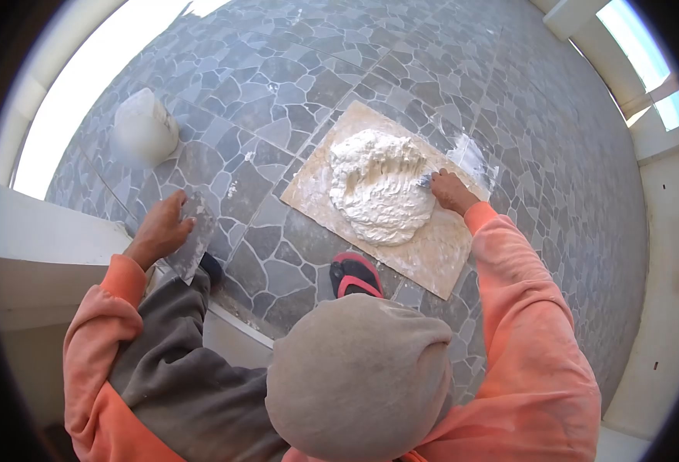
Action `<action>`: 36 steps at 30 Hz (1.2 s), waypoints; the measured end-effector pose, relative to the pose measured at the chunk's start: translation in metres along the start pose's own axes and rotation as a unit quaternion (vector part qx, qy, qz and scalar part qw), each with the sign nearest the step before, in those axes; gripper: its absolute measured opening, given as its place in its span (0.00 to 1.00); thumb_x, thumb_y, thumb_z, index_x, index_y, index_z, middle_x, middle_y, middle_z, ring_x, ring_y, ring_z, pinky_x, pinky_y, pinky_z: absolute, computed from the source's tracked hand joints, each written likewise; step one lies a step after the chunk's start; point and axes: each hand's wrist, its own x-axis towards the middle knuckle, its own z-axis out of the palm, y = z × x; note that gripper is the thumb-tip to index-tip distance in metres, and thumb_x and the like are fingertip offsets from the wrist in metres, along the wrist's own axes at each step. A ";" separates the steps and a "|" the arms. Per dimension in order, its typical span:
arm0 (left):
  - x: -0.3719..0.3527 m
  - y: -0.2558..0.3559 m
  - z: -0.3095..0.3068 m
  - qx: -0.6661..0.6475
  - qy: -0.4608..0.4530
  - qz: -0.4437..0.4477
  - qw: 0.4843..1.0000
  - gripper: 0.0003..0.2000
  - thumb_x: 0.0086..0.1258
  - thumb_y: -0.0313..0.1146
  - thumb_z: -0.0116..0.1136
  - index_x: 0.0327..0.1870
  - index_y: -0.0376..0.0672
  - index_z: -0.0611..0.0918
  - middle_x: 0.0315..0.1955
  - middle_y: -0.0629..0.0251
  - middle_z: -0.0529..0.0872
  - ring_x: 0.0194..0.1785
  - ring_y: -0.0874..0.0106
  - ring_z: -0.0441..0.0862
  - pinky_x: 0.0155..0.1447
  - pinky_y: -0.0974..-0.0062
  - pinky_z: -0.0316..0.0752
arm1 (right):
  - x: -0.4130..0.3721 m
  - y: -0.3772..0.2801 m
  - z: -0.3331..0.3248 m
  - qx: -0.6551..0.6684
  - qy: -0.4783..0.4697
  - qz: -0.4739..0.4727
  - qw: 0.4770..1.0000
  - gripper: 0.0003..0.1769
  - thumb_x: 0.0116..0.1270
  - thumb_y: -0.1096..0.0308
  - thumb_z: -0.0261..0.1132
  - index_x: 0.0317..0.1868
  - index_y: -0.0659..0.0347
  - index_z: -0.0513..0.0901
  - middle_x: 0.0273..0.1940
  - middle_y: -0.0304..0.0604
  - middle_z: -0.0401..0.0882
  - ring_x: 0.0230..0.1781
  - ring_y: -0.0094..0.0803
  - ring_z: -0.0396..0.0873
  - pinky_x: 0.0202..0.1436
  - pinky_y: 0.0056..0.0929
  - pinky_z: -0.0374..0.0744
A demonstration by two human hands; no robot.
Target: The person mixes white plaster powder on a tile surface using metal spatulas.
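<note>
A mound of wet white plaster (382,189) lies on a square board (443,258), its top ridged and hollowed. My right hand (453,192) is closed at the mound's right edge, around the handle of a small putty knife (425,181). Most of that tool is hidden by my fingers and the plaster. Off to the left, above my knee, my left hand (161,229) grips a flat, plaster-smeared trowel (195,240). Its blade points down toward my leg, apart from the board.
A whitish bucket (145,127) stands at the upper left on the grey stone-patterned floor (278,85). Beyond the board's right corner is a white smeared patch (470,156). My sandalled foot (355,273) is by the board's near edge. A pale ledge (55,231) runs along the left.
</note>
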 end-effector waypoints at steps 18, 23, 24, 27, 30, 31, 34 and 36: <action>0.000 -0.002 0.001 0.003 -0.007 -0.011 1.000 0.17 0.62 0.30 0.60 0.49 0.30 0.73 0.41 0.35 0.81 0.49 0.40 0.78 0.54 0.52 0.70 | 0.011 0.006 -0.033 -0.017 0.032 -0.024 0.999 0.09 0.61 0.74 0.59 0.38 0.65 0.85 0.42 0.47 0.81 0.51 0.42 0.77 0.50 0.39 0.79; 0.001 -0.004 0.003 -0.001 0.000 -0.002 1.000 0.17 0.62 0.30 0.60 0.48 0.29 0.74 0.40 0.35 0.81 0.48 0.40 0.78 0.53 0.52 0.70 | 0.004 0.009 -0.057 -0.021 -0.054 -0.091 0.994 0.09 0.60 0.75 0.59 0.37 0.65 0.85 0.41 0.46 0.81 0.49 0.42 0.77 0.50 0.40 0.78; 0.000 -0.003 0.002 -0.002 -0.003 -0.004 1.000 0.17 0.62 0.31 0.60 0.49 0.29 0.74 0.40 0.35 0.81 0.48 0.40 0.78 0.53 0.52 0.70 | 0.002 0.011 -0.075 -0.020 -0.043 -0.065 0.997 0.08 0.61 0.75 0.59 0.37 0.64 0.85 0.41 0.46 0.81 0.49 0.42 0.77 0.50 0.40 0.78; 0.000 0.004 0.000 0.003 -0.014 -0.013 1.000 0.17 0.62 0.31 0.60 0.48 0.29 0.74 0.40 0.35 0.81 0.49 0.40 0.78 0.53 0.52 0.70 | 0.011 0.011 -0.058 -0.045 0.099 0.004 0.994 0.09 0.62 0.74 0.58 0.37 0.63 0.85 0.41 0.47 0.81 0.49 0.42 0.77 0.50 0.40 0.77; 0.000 0.002 -0.002 0.006 -0.002 -0.002 1.000 0.17 0.62 0.31 0.60 0.48 0.29 0.74 0.40 0.35 0.81 0.49 0.40 0.78 0.52 0.52 0.71 | 0.009 -0.001 -0.027 -0.016 0.007 -0.050 0.999 0.09 0.63 0.74 0.57 0.37 0.63 0.85 0.43 0.47 0.80 0.49 0.41 0.76 0.50 0.40 0.77; 0.000 0.001 -0.001 0.004 0.003 0.005 1.000 0.17 0.62 0.31 0.60 0.48 0.29 0.74 0.40 0.36 0.81 0.49 0.40 0.78 0.52 0.52 0.71 | 0.006 -0.003 -0.030 -0.012 -0.040 -0.073 0.996 0.10 0.63 0.74 0.57 0.38 0.63 0.85 0.43 0.46 0.80 0.50 0.41 0.76 0.50 0.40 0.77; -0.001 -0.002 0.001 -0.003 -0.006 -0.006 1.000 0.17 0.62 0.31 0.60 0.49 0.29 0.74 0.41 0.36 0.81 0.49 0.40 0.78 0.52 0.52 0.71 | 0.006 0.013 -0.066 -0.023 -0.054 -0.057 0.997 0.09 0.63 0.74 0.57 0.38 0.62 0.85 0.44 0.45 0.80 0.50 0.41 0.75 0.51 0.42 0.76; -0.001 -0.002 0.002 -0.005 -0.010 -0.012 1.000 0.17 0.62 0.30 0.59 0.49 0.29 0.74 0.41 0.35 0.81 0.49 0.40 0.77 0.53 0.52 0.70 | 0.012 0.016 -0.057 -0.015 0.053 -0.028 0.998 0.09 0.62 0.74 0.58 0.39 0.61 0.84 0.44 0.45 0.80 0.50 0.41 0.75 0.51 0.43 0.76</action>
